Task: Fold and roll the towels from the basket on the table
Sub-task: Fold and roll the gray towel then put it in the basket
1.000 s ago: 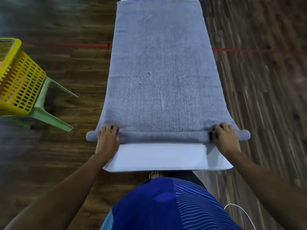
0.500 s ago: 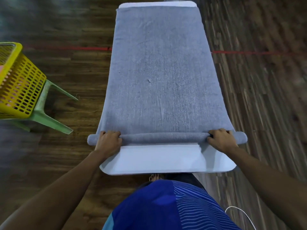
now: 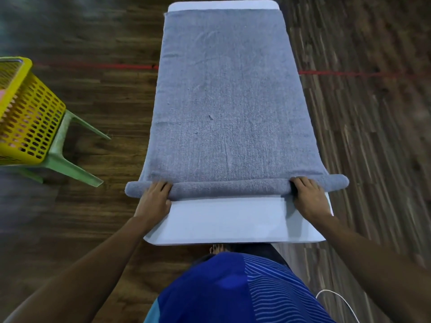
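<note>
A grey towel [image 3: 224,101] lies flat along a narrow white table [image 3: 228,220], covering most of its length. Its near end is wound into a thin roll [image 3: 231,188] that sticks out past both table sides. My left hand [image 3: 154,199] grips the roll near its left end, fingers curled over the top. At the roll's right end, my right hand [image 3: 307,197] grips it the same way. The yellow perforated basket [image 3: 25,122] stands at the far left; something pale shows through its holes.
The basket rests on a green plastic stool [image 3: 70,159] whose legs point toward the table. Dark wooden floor surrounds the table, crossed by a red line [image 3: 98,65]. A white cable [image 3: 338,299] lies on the floor at the lower right.
Both hands have pushed the roll a little further away along the table, so it is slightly thicker and more bare white table shows in front of it.
</note>
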`<state>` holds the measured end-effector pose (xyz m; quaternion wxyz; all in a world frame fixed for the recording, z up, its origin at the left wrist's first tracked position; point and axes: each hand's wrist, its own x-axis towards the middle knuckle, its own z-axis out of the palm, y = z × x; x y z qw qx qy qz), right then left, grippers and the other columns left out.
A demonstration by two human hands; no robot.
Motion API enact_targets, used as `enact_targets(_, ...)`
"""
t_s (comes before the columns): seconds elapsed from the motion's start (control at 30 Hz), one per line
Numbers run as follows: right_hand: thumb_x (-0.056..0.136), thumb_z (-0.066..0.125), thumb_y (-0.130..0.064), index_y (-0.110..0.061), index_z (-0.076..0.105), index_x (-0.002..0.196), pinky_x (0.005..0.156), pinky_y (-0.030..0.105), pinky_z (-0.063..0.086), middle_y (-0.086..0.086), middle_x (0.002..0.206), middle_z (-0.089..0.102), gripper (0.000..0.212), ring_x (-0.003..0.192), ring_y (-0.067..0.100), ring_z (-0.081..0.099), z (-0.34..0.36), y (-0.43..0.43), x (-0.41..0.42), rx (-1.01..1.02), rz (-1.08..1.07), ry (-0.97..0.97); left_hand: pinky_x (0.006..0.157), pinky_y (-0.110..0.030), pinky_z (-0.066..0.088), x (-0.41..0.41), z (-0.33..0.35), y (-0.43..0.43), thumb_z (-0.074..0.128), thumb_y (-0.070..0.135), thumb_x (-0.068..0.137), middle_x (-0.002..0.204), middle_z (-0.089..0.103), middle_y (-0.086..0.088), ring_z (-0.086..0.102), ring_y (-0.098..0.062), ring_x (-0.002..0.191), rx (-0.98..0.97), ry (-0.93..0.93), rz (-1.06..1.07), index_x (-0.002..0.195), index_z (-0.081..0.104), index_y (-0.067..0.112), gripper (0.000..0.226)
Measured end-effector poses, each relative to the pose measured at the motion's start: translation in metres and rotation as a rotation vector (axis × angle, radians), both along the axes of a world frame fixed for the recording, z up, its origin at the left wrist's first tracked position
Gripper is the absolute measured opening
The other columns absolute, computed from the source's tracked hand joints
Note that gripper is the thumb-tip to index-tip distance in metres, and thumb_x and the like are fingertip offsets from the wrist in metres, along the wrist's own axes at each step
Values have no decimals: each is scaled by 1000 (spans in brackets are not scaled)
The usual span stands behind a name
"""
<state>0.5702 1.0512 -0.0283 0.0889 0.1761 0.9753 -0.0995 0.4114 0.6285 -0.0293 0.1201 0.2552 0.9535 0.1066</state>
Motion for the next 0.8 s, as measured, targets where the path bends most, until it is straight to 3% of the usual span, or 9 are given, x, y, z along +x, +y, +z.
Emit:
enact_targets(0.13, 85, 58, -23, -18, 65, 110, 91, 42, 34, 5, 108, 67, 27, 105, 29, 58, 10, 4, -10, 67, -24, -69, 80, -41, 49, -5, 6, 3, 55, 18, 81, 90, 66, -5, 59, -23, 83, 24, -20, 51, 91, 66, 13, 16)
enact_targets(0.2, 90, 51, -33, -25, 65, 112, 93, 39, 30, 3, 111, 68, 27, 109, 24, 57, 16, 8, -14, 56, -43, -182, 77, -42, 50, -11, 11, 4, 47, 26, 84, 79, 65, -2, 59, -21, 74, 16, -98, 59, 80, 62, 17, 18)
enact_targets(0.27, 89, 52, -34, -27, 62, 109, 88, 39, 28, 3, 109, 65, 24, 107, 25, 55, 18, 12, -14, 58, -63, -196, 81, -44, 47, -14, 13, 4, 48, 25, 89, 81, 64, -2, 57, -22, 75, 19, -104, 84, 85, 58, 18, 13)
enact_targets(0.37, 81, 66, -18, -15, 60, 95, 74, 41, 31, 10, 94, 58, 15, 89, 34, 52, 10, 12, -10, 96, -52, 49, 82, -45, 43, -13, 6, 3, 61, 14, 83, 95, 59, -7, 53, -28, 89, 31, 127, 74, 96, 58, 13, 13)
enact_targets(0.43, 82, 64, -7, -8, 62, 89, 68, 42, 36, 13, 89, 58, 8, 82, 37, 52, 6, 7, -8, 59, -43, 131, 78, -45, 44, -11, 4, 4, 62, 7, 81, 94, 58, -8, 54, -30, 89, 70, 155, 55, 94, 60, 10, 13)
enact_targets(0.53, 74, 65, -2, -4, 64, 100, 76, 47, 44, 15, 99, 63, 26, 90, 38, 54, 2, 0, -3, -1, -51, 63, 80, -46, 48, -4, 5, 4, 61, 4, 78, 98, 61, -11, 57, -33, 94, 56, 66, 45, 101, 63, 7, 23)
enact_targets(0.63, 68, 70, -4, -5, 59, 116, 91, 51, 44, 15, 112, 62, 49, 104, 39, 55, -2, -2, 4, -27, -1, -20, 96, -48, 47, 1, 6, 2, 63, 10, 76, 120, 60, -11, 55, -31, 111, -4, -21, 59, 121, 58, 8, 46)
enact_targets(0.7, 74, 68, -7, -8, 60, 117, 93, 50, 42, 13, 115, 63, 44, 108, 38, 55, 0, -2, 3, -13, -10, -3, 96, -46, 45, 1, 7, 2, 61, 11, 78, 120, 61, -11, 54, -30, 111, -10, -18, 74, 120, 59, 9, 42)
enact_targets(0.8, 85, 60, -21, -16, 63, 109, 92, 45, 36, 6, 109, 66, 25, 105, 31, 55, 9, -1, -3, 29, -28, -25, 88, -41, 42, -5, 13, 7, 54, 16, 84, 99, 65, -6, 56, -25, 92, -38, 11, 77, 96, 61, 15, 14)
